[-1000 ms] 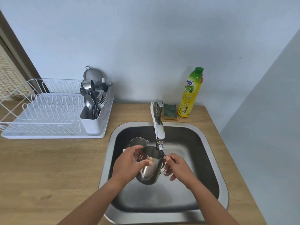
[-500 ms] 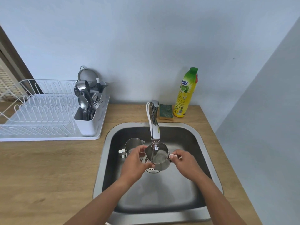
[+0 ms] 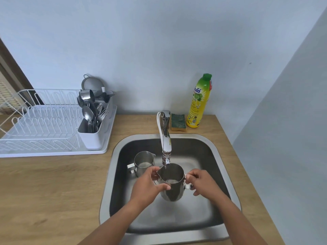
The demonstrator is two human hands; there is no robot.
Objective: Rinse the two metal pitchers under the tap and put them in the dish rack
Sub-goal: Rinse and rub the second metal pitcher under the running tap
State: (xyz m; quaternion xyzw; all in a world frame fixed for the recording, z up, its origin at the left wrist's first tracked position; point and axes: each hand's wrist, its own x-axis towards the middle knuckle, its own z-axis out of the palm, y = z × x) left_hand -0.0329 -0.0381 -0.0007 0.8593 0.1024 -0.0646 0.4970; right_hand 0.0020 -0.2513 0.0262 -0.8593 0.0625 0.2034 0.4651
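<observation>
Counter [image 3: 53, 191]: wood, nearest the camera, with a steel sink [image 3: 113, 174] set into it.
Left hand [image 3: 148, 186]: over the sink; fingers and thumb curled round the body of the held pitcher [image 3: 170, 181], on its spout side.
Right hand [image 3: 201, 183]: over the sink; fingers pinch that pitcher's handle on the right.
Held pitcher: upright, mouth up, lifted off the sink floor, rim directly under the outlet of the tap [image 3: 166, 138]. Whether water is running cannot be told.
Second pitcher [image 3: 143, 162]: upright on the sink floor, left of the tap, just behind the left hand, handle pointing left.
Sponge [image 3: 178, 122]: on the counter behind the sink, just beside a yellow bottle [image 3: 200, 103] with a green cap.
Dish rack [image 3: 40, 128]: white, on the counter left of the sink, well apart from both pitchers; cutlery holder [image 3: 93, 138] at its right end holds spoons and forks.
</observation>
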